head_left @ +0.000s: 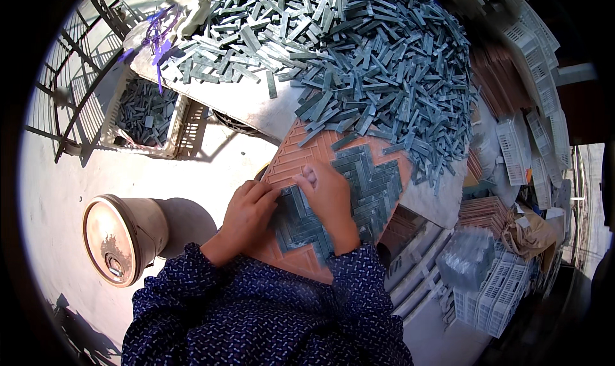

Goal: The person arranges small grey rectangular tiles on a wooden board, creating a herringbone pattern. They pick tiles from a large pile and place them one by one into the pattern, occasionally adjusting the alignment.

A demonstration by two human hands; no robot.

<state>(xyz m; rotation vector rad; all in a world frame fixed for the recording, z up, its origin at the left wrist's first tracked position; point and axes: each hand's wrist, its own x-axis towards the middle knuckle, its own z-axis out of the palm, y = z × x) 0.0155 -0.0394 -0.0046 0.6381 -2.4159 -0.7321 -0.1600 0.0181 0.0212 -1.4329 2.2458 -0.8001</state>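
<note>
An orange-brown grooved mould board (301, 151) lies tilted on the table edge before me. Grey-green tile strips (371, 186) fill part of it in a herringbone pattern. My left hand (246, 215) rests with fingertips pressed on the strips at the board's left side. My right hand (330, 199) lies flat on the laid strips in the middle, fingers pointing up-left. Whether either hand pinches a loose strip is hidden. A big heap of loose grey-green strips (384, 65) covers the white table beyond the board.
A white plastic crate (150, 116) with more strips stands on the floor at left. A bucket (122, 238) lies on its side at lower left. Stacks of white crates (506, 289) and orange boards (487, 212) crowd the right. A metal railing (77, 90) runs at far left.
</note>
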